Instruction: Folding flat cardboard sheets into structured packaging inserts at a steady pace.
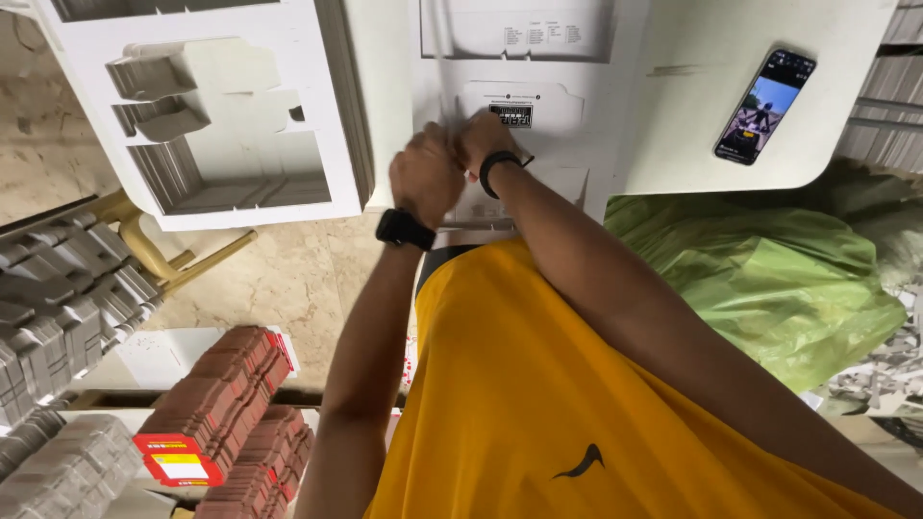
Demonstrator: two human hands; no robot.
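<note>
Both hands, the left hand and right hand, are clenched on a flat white die-cut card sheet on the tabletop, well left of the phone (screen lit). Seemingly mid-fold; finishing likely calls for firm, even pressing.

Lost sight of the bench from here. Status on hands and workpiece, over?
Left hand and right hand both closed, pressed together on the flat white cardboard sheet. Sheet lies on the white table. Phone off to the side, clear of the hands.
</note>
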